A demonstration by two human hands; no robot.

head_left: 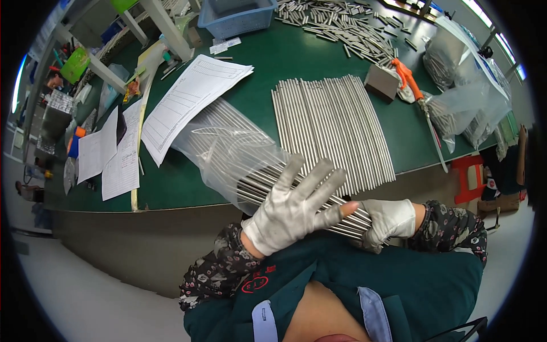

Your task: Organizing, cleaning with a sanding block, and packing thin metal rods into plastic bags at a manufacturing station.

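My left hand, in a whitish glove with the thumb tip bare, lies with fingers spread over a bundle of thin metal rods. At the rods' near right end, my right hand, gloved too, is closed around them. The bundle slants from the table toward my body. Its far part sits inside a clear plastic bag, whose mouth is near my left fingers. Just beyond my hands, a flat row of similar metal rods lies side by side on the green table.
Printed sheets partly cover the bag. Past the row are a brown block, an orange-handled tool and a heap of short metal pieces. A blue bin stands at the back; filled plastic bags sit right.
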